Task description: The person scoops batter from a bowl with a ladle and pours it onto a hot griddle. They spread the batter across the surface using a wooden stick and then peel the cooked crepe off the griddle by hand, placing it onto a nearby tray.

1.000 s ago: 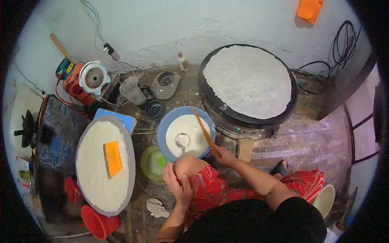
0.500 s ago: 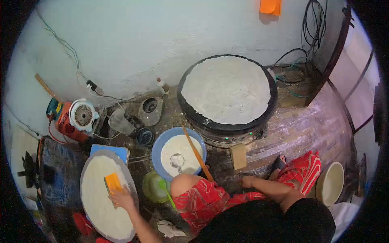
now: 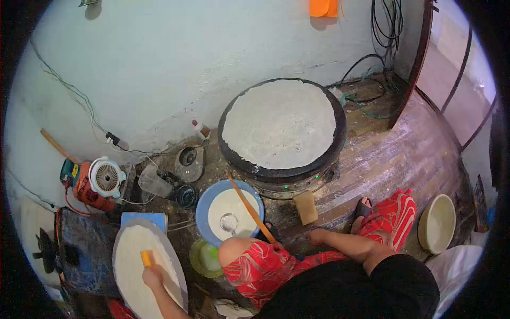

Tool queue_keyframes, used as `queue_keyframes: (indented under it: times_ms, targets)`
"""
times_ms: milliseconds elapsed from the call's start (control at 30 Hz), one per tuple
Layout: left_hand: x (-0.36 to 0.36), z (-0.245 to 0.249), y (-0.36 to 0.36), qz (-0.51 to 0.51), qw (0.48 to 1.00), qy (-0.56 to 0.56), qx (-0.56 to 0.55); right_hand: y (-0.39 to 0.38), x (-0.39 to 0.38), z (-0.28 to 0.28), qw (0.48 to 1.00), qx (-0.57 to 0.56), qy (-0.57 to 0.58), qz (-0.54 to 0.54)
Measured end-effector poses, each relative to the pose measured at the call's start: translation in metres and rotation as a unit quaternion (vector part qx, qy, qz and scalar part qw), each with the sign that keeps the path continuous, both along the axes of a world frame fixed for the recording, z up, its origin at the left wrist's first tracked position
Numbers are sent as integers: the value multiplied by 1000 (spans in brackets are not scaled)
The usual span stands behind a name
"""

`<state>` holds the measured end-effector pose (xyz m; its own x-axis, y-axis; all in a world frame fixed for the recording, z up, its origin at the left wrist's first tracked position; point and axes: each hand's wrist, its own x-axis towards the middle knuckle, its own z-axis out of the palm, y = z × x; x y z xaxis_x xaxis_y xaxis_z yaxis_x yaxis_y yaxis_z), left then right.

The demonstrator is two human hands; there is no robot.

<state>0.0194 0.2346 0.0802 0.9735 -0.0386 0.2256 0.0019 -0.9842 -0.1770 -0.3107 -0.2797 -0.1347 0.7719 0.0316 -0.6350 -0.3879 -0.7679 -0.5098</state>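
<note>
Left hand (image 3: 152, 277) has slid down the tray (image 3: 179, 276), grip closed on orange scraper (image 3: 146, 258) (above knuckles).

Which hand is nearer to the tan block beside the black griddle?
Right. The right hand is close to the tan block, just below it in the picture; the left hand is far off, holding the orange scraper.

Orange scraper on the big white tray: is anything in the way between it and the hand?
No. The left hand is right on the orange scraper and grips it, on the white sheet on the round tray. Nothing visible sits between them.
</note>
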Motion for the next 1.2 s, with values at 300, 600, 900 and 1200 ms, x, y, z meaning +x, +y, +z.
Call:
queue_keyframes:
  times_ms: [300,600,900,1200]
  targets:
    - [-18,96,-55,-138,974,-174,-52,3,53,126,966,115,-206,-108]
    - [-136,108,-301,-565,822,-49,-59,24,109,322,728,-126,-674,15]
    - [-164,99,-337,-534,818,-12,-216,-133,82,250,900,-186,-293,-263]
    - [-187,82,-315,-369,895,11,-251,-343,34,193,693,-276,-301,-595]
